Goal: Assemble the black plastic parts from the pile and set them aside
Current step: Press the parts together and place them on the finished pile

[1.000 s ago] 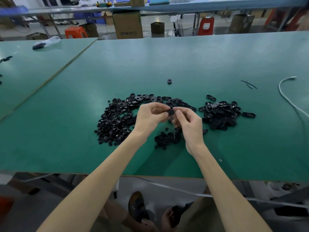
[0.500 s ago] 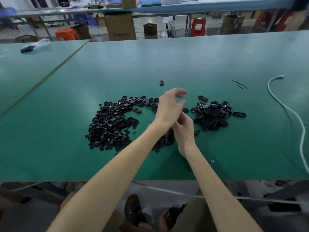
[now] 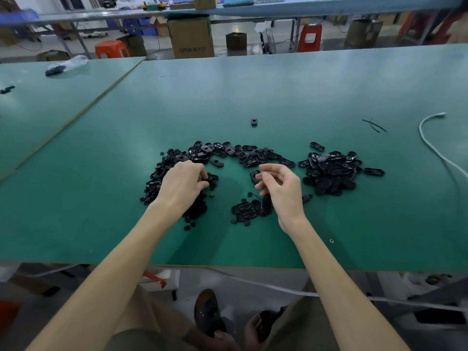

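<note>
A heap of small black plastic parts point(image 3: 158, 174) lies left of centre on the green table point(image 3: 101, 198). A row of black oval parts point(image 3: 228, 152) curves behind my hands. My left hand point(image 3: 181, 184) is down on the heap's right edge, its fingers curled and pinching a small black part point(image 3: 206, 179). My right hand point(image 3: 279, 186) hovers palm-left with fingers loosely curled, the fingertips next to a single oval part point(image 3: 253, 174) lying on the table. A larger pile of oval parts point(image 3: 331, 171) sits to the right. A small cluster point(image 3: 249, 210) lies near my right wrist.
One lone black part point(image 3: 254, 122) lies farther back. A white cable point(image 3: 430, 145) and thin black ties point(image 3: 374, 125) are at the right. A plastic bag point(image 3: 67, 65) lies on the neighbouring table, far left. Cardboard boxes and stools stand beyond the table's far edge.
The hands held a part together in front of me, then the left reached over the right hand. Now the left hand is back on the left heap and the hands are apart.
</note>
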